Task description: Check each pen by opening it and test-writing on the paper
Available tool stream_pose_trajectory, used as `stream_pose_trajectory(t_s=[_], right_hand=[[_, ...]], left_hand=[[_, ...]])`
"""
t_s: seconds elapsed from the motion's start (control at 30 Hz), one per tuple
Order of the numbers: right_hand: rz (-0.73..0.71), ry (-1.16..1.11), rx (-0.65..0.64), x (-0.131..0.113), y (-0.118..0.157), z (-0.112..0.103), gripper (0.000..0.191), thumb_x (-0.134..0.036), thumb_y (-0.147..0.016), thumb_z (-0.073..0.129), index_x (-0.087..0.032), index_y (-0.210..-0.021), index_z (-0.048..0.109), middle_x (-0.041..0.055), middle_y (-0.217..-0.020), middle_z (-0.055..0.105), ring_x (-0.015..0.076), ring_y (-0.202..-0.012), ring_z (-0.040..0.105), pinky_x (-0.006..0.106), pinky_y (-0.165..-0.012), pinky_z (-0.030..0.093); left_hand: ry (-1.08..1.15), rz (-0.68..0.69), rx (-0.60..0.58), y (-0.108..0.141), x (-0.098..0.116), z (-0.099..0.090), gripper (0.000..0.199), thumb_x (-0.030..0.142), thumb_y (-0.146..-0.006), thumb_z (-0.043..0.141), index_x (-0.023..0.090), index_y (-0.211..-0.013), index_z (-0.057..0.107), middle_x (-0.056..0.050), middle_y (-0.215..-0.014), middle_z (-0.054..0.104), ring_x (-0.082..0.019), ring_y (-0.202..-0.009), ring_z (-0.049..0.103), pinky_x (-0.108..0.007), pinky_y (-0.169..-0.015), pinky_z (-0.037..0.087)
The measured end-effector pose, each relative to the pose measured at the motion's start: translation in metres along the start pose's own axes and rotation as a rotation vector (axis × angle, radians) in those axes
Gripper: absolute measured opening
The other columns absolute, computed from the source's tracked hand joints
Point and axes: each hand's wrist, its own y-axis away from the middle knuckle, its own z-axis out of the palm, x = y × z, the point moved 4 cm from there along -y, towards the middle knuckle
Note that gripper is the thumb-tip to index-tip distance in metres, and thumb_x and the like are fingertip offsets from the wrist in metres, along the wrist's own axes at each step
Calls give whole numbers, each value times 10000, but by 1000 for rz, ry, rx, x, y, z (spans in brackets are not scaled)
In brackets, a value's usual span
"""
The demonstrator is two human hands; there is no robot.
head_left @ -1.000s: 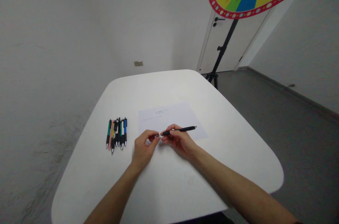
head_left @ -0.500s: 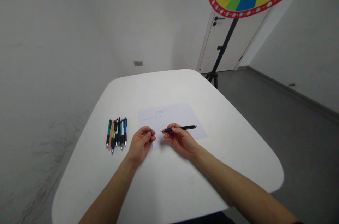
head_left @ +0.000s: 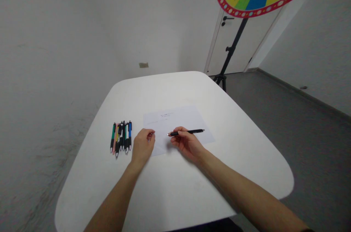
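A black pen point(head_left: 196, 131) lies nearly level in my right hand point(head_left: 188, 145), gripped between thumb and fingers with its tip toward the left. That hand is above the right part of a white sheet of paper point(head_left: 186, 115), which bears a few faint lines of writing near its top. My left hand point(head_left: 144, 144) is closed at the paper's left edge, fingers curled and thumb tucked in. Whatever is in its fingertips is hidden or too small to name. Left of it, several pens point(head_left: 127, 135) in green, pink, black, white and blue lie side by side, tips toward me.
The white table point(head_left: 175, 89) has rounded corners. Behind its far right corner a colourful prize wheel point(head_left: 257, 1) stands on a black tripod point(head_left: 233, 47), in front of a white door point(head_left: 241, 56). A wall is at the left and back.
My left hand has turned palm down and shifted slightly left; the small dark piece seen at its fingertips no longer shows. My right hand holds the pen almost where it was.
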Motion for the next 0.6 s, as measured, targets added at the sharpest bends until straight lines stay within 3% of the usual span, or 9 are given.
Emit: stream_pose_trajectory(t_s=[0.37, 0.5, 0.6], right_hand=[[-20, 22, -6, -1, 1, 0, 112, -181, -746, 713, -173, -842, 658, 55, -840, 759, 125, -642, 689, 246, -628, 557], [-16, 24, 1, -1, 0, 0, 91, -176, -748, 703, -178, -828, 659, 49, -827, 762, 126, -630, 683, 246, -610, 553], [-16, 27, 0, 0, 0, 0, 101, -186, -744, 715, -175, -826, 657, 48, -823, 762, 119, -628, 680, 234, -613, 546]], left_hand=[[-167, 108, -61, -1, -9, 11, 171, 182, -820, 552, 201, -900, 702, -54, -813, 675, -219, -793, 611, -376, -793, 493], [-154, 105, 13, 0, 1, 3, 223, 206, -818, 592, 198, -1025, 674, -30, -801, 642, -207, -788, 600, -353, -774, 489], [-75, 201, 37, 5, 18, -2, 178, 259, -854, 613, 197, -1013, 664, -28, -810, 640, -197, -798, 596, -334, -748, 490]])
